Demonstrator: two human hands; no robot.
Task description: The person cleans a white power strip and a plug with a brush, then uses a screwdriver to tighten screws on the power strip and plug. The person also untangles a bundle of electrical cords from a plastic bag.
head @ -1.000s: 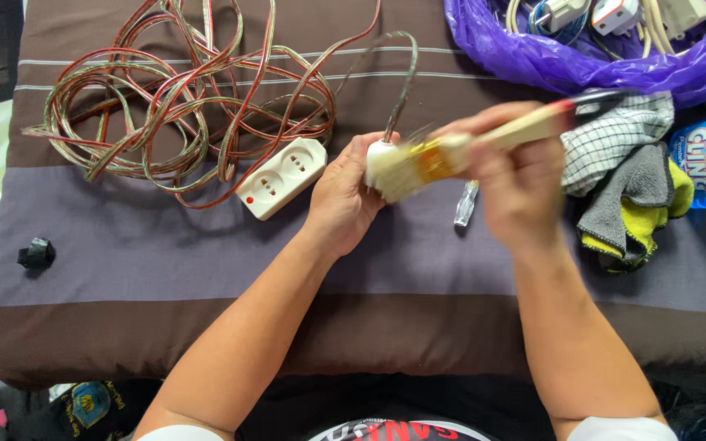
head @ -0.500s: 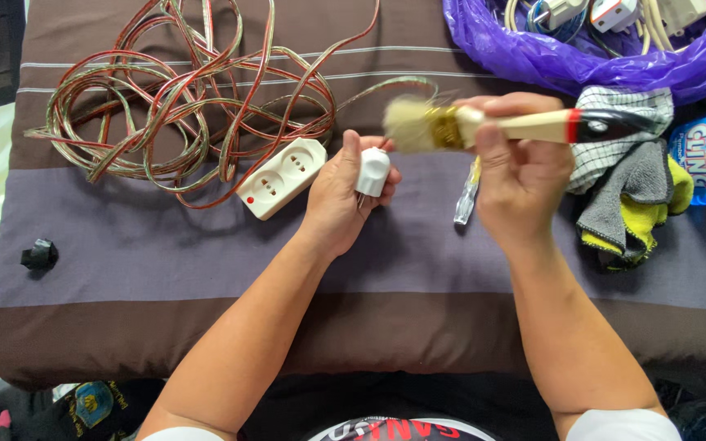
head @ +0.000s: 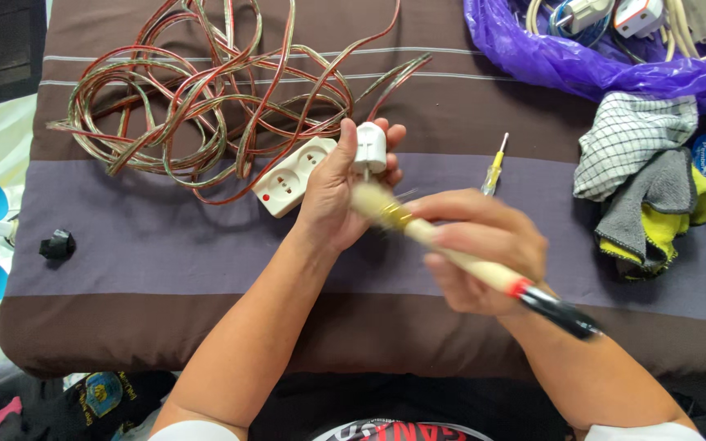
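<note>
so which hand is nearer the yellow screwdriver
Right. The right hand holds the brush just below the screwdriver; the left hand, holding the white plug, is farther off to its left.

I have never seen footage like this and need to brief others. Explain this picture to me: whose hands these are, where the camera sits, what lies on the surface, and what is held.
There is no machine here. The camera is worn on a person's head and looks down, so both forearms coming in from the bottom edge belong to that person.

The left hand holds up a white plug. The right hand grips a paintbrush with a pale wooden handle and a black end; its bristles are next to the plug, and the brush is blurred.

They work over a brown and purple striped cloth. On it lie a tangled coil of reddish transparent cable, a white double socket, a small yellow-handled screwdriver and a small black part at the left. At the right are a heap of rags and a purple plastic bag holding more plugs and cords.
</note>
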